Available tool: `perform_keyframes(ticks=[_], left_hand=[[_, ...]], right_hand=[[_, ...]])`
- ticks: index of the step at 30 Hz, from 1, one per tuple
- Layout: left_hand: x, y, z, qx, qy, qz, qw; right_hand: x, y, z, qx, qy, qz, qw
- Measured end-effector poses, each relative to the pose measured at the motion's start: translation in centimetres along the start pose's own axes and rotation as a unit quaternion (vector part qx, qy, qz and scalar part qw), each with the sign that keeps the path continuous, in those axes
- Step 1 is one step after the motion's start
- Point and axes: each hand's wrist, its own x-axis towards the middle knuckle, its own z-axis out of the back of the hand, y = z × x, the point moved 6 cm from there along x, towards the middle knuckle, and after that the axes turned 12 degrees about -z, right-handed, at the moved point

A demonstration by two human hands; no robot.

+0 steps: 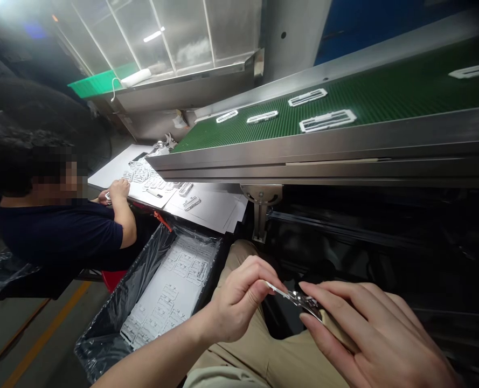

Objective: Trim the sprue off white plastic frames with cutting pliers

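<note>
Between the thumb and fingers of my left hand [241, 299] is a thin white plastic part [277, 290], mostly covered by the fingers. My right hand [372, 323] is wrapped round a pair of nippers [310, 303] with metal jaws and a beige handle. The jaws point left and meet the near end of the white part; whether they are closed on it I cannot tell. Both hands are above my lap, below the conveyor.
A green conveyor belt [263, 131] in a metal frame carries several white plastic frames [328, 121]. At left, a bag-lined black crate [142, 275] holds rows of similar parts. A co-worker [57, 226] sits by a white-topped table [217, 207] with more parts.
</note>
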Motion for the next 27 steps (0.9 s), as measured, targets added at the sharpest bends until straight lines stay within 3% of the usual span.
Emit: perform_keyframes(ticks=[10, 19, 27], left_hand=[[0.0, 0.1, 0.0, 0.032, 0.021, -0.005, 0.999], [-0.1, 0.3, 0.0, 0.035, 0.016, 0.006, 0.999], [-0.6, 1.6, -1.2, -0.159, -0.048, 0.043, 0.985]], right_hand=[[-0.2, -0.4, -0.4, -0.005, 0.024, 0.008, 1.0], [-1.7, -1.8, -1.0, 0.101, -0.006, -0.115, 0.988], [-2.3, -3.6, -2.6, 0.184, 0.009, -0.141, 0.973]])
